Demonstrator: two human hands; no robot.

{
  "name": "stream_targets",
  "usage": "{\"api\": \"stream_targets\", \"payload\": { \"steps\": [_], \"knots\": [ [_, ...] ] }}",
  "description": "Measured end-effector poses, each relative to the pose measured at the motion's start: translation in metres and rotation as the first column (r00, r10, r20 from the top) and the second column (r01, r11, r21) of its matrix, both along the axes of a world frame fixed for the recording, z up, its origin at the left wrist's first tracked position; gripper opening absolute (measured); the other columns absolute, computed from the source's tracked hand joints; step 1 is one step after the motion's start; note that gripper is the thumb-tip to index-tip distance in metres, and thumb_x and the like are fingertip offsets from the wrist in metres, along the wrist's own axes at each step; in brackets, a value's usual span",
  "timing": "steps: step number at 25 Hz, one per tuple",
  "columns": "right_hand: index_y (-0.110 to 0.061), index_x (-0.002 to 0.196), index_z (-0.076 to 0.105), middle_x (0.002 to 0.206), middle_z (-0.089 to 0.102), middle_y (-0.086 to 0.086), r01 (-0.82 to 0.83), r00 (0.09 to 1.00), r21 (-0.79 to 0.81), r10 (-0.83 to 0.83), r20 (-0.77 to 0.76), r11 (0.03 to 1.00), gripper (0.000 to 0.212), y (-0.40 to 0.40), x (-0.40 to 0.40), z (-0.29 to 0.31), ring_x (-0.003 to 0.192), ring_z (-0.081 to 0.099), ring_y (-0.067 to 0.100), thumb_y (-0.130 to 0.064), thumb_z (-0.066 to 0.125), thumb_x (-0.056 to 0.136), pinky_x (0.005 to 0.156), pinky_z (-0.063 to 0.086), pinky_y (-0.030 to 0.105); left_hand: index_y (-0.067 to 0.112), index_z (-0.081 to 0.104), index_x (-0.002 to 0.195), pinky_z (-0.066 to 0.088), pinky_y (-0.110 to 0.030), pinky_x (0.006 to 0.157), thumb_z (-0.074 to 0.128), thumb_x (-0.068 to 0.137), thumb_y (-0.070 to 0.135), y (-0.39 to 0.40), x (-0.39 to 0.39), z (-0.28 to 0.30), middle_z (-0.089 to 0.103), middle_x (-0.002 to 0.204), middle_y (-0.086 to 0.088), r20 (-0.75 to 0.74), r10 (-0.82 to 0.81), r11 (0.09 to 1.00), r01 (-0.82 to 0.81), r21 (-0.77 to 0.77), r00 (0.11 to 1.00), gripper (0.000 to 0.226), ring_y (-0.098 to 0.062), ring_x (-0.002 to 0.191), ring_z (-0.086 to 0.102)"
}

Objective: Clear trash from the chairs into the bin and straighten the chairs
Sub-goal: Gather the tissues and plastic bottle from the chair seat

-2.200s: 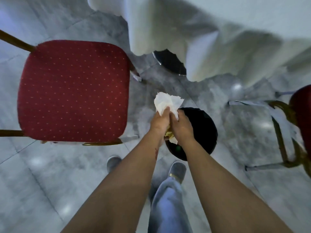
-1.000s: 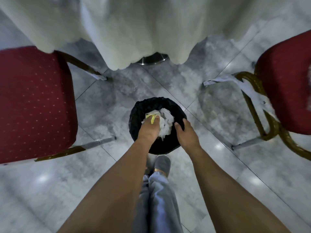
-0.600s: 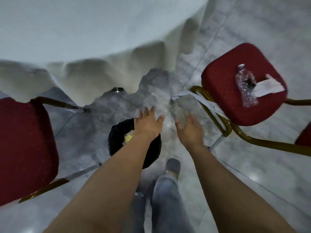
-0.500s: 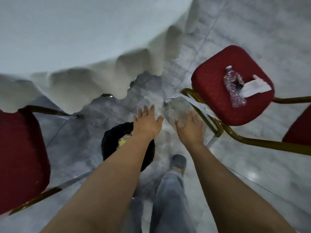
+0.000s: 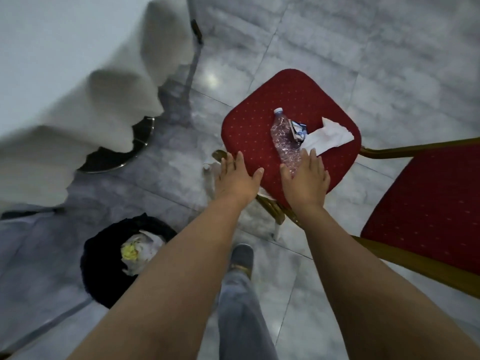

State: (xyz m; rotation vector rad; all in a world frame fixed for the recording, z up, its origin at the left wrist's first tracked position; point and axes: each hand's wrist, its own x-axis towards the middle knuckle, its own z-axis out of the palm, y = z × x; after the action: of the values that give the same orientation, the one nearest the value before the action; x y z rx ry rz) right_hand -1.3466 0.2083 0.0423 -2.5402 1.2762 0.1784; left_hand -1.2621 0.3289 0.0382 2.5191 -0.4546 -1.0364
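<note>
Both hands reach forward over the near edge of a red chair (image 5: 259, 126) with a dotted seat cushion and a gold-coloured frame. The left hand (image 5: 237, 181) lies flat with fingers spread, its fingertips at the near left corner of the seat; its grip is apart and holds nothing. The right hand (image 5: 305, 178) is also flat and spread, palm down over the near end of a crushed clear plastic bottle (image 5: 283, 141); its grip is apart too, and whether the palm touches the bottle cannot be told.

The bottle lies on the seat with its white cap pointing to the far side. Just to its right lies a small blue and white wrapper (image 5: 298, 129), and right of that a crumpled white tissue (image 5: 328, 137) stretches toward the right corner of the seat.

On the grey marble floor (image 5: 389, 61), near and to the left, stands a black bin (image 5: 104, 276) holding crumpled white paper and something yellow (image 5: 130, 252). A white tablecloth (image 5: 65, 87) hangs over the table at far left, with a round metal base (image 5: 124, 152) showing below it. A second red chair (image 5: 428, 209) sits at the right edge, near the first. The person's grey trouser leg and shoe (image 5: 241, 258) are below, between the arms.
</note>
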Motion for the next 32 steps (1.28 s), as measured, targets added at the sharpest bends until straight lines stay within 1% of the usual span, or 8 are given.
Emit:
{"api": "stream_targets", "payload": {
  "steps": [6, 13, 15, 17, 20, 24, 27, 32],
  "knots": [
    [-0.023, 0.155, 0.019, 0.165, 0.008, 0.004, 0.090, 0.996, 0.030, -0.089, -0.028, 0.996, 0.073, -0.098, 0.013, -0.028, 0.151, 0.005, 0.027, -0.056, 0.044, 0.095, 0.117, 0.007, 0.056, 0.018, -0.001, 0.157, 0.007, -0.045, 0.123, 0.034, 0.095, 0.063, -0.098, 0.008, -0.022, -0.004, 0.165, -0.011, -0.093, 0.082, 0.997, -0.080, 0.020, 0.992, 0.084, -0.028, 0.152, -0.001],
    [-0.036, 0.154, 0.012, 0.165, -0.002, 0.005, 0.206, 0.978, 0.187, -0.208, -0.013, 0.960, 0.086, -0.177, 0.040, -0.059, 0.150, 0.005, 0.032, -0.071, 0.049, 0.085, 0.112, 0.013, 0.065, 0.041, 0.000, 0.154, 0.033, -0.052, 0.108, 0.041, 0.084, 0.077, -0.163, 0.025, -0.039, 0.023, 0.154, -0.016, -0.131, 0.312, 0.950, -0.313, 0.014, 0.941, 0.089, -0.039, 0.138, 0.031],
    [-0.038, 0.154, 0.011, 0.165, 0.002, 0.008, 0.259, 0.964, 0.255, -0.266, -0.008, 0.932, 0.089, -0.187, 0.049, -0.068, 0.149, 0.011, 0.035, -0.074, 0.049, 0.083, 0.112, 0.016, 0.065, 0.046, -0.001, 0.152, 0.038, -0.052, 0.104, 0.044, 0.082, 0.077, -0.173, 0.030, -0.046, 0.022, 0.154, -0.016, -0.185, 0.396, 0.916, -0.402, 0.002, 0.900, 0.089, -0.040, 0.136, 0.035],
    [-0.037, 0.154, 0.014, 0.161, 0.017, 0.011, 0.302, 0.946, 0.350, -0.324, 0.003, 0.887, 0.089, -0.191, 0.058, -0.078, 0.145, 0.023, 0.037, -0.076, 0.048, 0.081, 0.112, 0.022, 0.062, 0.047, -0.001, 0.152, 0.042, -0.051, 0.102, 0.047, 0.082, 0.075, -0.179, 0.033, -0.051, 0.015, 0.157, -0.017, -0.258, 0.471, 0.873, -0.487, 0.001, 0.844, 0.089, -0.043, 0.134, 0.040],
    [-0.034, 0.153, 0.023, 0.152, 0.038, 0.011, 0.166, 0.975, 0.466, -0.214, 0.052, 0.869, 0.087, -0.181, 0.067, -0.088, 0.140, 0.033, 0.037, -0.078, 0.044, 0.081, 0.112, 0.029, 0.053, 0.048, 0.005, 0.152, 0.048, -0.049, 0.100, 0.050, 0.084, 0.070, -0.183, 0.035, -0.056, 0.011, 0.156, -0.016, -0.333, 0.525, 0.825, -0.564, -0.027, 0.783, 0.084, -0.041, 0.127, 0.046],
    [-0.040, 0.146, 0.036, 0.149, 0.044, -0.001, 0.072, 0.986, 0.451, -0.132, 0.103, 0.890, 0.074, -0.163, 0.067, -0.090, 0.141, 0.030, 0.029, -0.077, 0.042, 0.083, 0.111, 0.029, 0.053, 0.058, 0.016, 0.145, 0.055, -0.052, 0.087, 0.048, 0.086, 0.067, -0.185, 0.038, -0.063, 0.028, 0.151, -0.010, -0.482, 0.551, 0.738, -0.667, -0.100, 0.682, 0.068, -0.034, 0.117, 0.054],
    [-0.044, 0.142, 0.039, 0.144, 0.049, -0.004, 0.048, 0.979, 0.489, -0.138, 0.149, 0.871, 0.062, -0.153, 0.064, -0.090, 0.137, 0.032, 0.026, -0.068, 0.046, 0.086, 0.110, 0.031, 0.049, 0.060, 0.016, 0.144, 0.057, -0.046, 0.078, 0.041, 0.097, 0.055, -0.184, 0.038, -0.061, 0.045, 0.145, 0.004, -0.618, 0.523, 0.675, -0.728, -0.120, 0.587, 0.053, -0.027, 0.115, 0.057],
    [-0.040, 0.147, 0.036, 0.144, 0.048, -0.001, 0.000, 0.967, 0.498, -0.128, 0.222, 0.867, 0.055, -0.135, 0.057, -0.087, 0.132, 0.038, 0.027, -0.045, 0.049, 0.094, 0.107, 0.033, 0.039, 0.062, 0.019, 0.143, 0.057, -0.044, 0.078, 0.039, 0.099, 0.053, -0.169, 0.032, -0.060, 0.047, 0.145, 0.007, -0.679, 0.503, 0.639, -0.759, -0.125, 0.535, 0.049, -0.026, 0.119, 0.057]
  ]
}}
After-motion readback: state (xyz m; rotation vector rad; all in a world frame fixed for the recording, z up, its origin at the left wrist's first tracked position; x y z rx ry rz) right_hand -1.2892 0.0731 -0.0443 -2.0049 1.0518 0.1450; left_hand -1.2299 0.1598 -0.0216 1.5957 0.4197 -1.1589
